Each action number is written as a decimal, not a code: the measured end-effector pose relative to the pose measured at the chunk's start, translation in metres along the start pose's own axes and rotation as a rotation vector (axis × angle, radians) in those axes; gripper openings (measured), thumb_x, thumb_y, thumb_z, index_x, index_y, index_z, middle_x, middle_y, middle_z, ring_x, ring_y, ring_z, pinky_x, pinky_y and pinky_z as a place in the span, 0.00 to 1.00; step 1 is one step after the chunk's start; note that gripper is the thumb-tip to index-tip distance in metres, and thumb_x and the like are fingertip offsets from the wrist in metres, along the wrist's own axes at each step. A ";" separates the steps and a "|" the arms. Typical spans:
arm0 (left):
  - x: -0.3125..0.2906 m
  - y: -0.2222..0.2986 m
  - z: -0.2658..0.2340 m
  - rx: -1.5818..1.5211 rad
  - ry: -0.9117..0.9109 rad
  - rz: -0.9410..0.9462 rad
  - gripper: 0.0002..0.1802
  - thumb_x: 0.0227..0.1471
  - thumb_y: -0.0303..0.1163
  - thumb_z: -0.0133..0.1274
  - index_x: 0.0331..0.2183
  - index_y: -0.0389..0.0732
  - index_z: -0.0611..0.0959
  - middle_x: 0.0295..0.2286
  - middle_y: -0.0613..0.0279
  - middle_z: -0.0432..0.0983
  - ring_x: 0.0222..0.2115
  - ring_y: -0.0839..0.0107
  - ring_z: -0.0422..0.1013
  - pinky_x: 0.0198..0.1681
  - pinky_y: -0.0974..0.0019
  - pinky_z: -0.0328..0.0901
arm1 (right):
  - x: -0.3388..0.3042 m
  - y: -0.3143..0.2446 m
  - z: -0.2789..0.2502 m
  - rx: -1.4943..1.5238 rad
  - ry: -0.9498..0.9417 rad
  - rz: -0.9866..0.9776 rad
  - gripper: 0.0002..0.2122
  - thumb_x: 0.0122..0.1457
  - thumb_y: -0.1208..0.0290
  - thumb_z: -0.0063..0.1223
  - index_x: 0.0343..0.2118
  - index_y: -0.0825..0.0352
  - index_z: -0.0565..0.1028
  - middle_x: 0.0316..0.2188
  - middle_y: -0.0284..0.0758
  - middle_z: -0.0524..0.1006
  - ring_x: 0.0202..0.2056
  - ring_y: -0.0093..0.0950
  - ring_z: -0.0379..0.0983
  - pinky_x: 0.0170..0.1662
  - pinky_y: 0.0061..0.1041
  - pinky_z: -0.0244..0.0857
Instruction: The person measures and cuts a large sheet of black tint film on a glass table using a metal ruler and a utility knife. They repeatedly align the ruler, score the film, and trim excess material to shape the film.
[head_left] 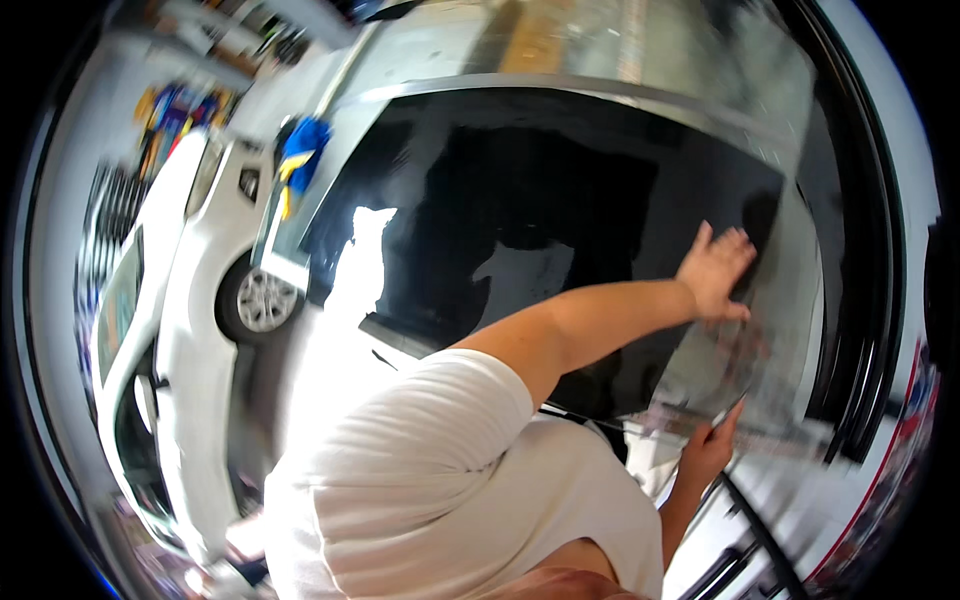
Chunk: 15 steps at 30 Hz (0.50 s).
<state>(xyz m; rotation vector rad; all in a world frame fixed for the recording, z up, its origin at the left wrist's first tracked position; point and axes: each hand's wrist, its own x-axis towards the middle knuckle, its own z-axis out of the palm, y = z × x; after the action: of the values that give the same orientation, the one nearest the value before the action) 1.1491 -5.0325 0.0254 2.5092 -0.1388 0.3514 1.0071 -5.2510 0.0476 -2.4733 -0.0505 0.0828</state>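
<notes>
A large, dark glossy film sheet (480, 200) lies spread over a glass-topped table (800, 330). My left hand (715, 275) reaches across to the right and rests at the sheet's right edge, fingers spread, palm down, holding nothing. Lower down, by the table's near right corner, my right hand (708, 450) is closed around a slim pointed tool (731, 408), which looks like a cutter knife. The tool's tip points up and to the right, near the edge of the glass. Motion blurs its details.
On the left stands a white car (190, 350). A blue and yellow cloth (303, 155) hangs at the table's far left corner. Black trim (870, 250) runs along the right side. Dark metal legs or bars (765, 530) are below the near right corner.
</notes>
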 end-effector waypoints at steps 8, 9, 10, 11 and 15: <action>-0.065 0.012 -0.053 0.238 0.270 -0.305 0.42 0.40 0.50 0.60 0.53 0.36 0.67 0.57 0.44 0.53 0.61 0.54 0.47 0.60 0.41 0.40 | 0.071 0.060 -0.027 0.175 -0.005 -0.215 0.30 0.53 0.82 0.40 0.62 0.66 0.55 0.19 0.29 0.66 0.21 0.18 0.60 0.27 0.18 0.59; -0.084 0.004 -0.063 0.286 0.290 -0.435 0.43 0.41 0.52 0.60 0.53 0.36 0.66 0.57 0.44 0.52 0.61 0.53 0.46 0.59 0.40 0.40 | 0.081 0.063 -0.027 0.153 -0.018 -0.264 0.29 0.53 0.82 0.40 0.61 0.66 0.55 0.19 0.30 0.66 0.21 0.19 0.61 0.27 0.18 0.59; -0.102 -0.003 -0.070 0.329 0.333 -0.547 0.45 0.41 0.53 0.59 0.54 0.35 0.64 0.57 0.43 0.51 0.61 0.52 0.45 0.59 0.40 0.40 | 0.093 0.070 -0.026 0.130 -0.029 -0.314 0.29 0.53 0.82 0.40 0.61 0.66 0.56 0.19 0.30 0.67 0.21 0.19 0.61 0.27 0.18 0.60; -0.121 -0.010 -0.073 0.371 0.372 -0.661 0.47 0.41 0.54 0.58 0.55 0.35 0.63 0.58 0.43 0.50 0.61 0.52 0.44 0.59 0.39 0.39 | 0.106 0.078 -0.023 0.108 -0.041 -0.361 0.28 0.54 0.82 0.40 0.61 0.66 0.56 0.19 0.30 0.67 0.21 0.19 0.62 0.28 0.18 0.61; -0.182 -0.030 -0.077 0.493 0.358 -1.040 0.52 0.43 0.63 0.51 0.58 0.35 0.57 0.60 0.43 0.44 0.63 0.53 0.39 0.59 0.37 0.36 | 0.138 0.074 0.003 0.298 -0.153 -0.459 0.21 0.56 0.78 0.40 0.55 0.68 0.64 0.22 0.33 0.70 0.22 0.23 0.67 0.26 0.22 0.64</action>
<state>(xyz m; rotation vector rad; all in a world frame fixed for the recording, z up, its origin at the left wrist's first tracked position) 0.9630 -4.9599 0.0180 2.5126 1.4767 0.3982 1.1458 -5.2991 -0.0071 -2.0978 -0.6221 0.0746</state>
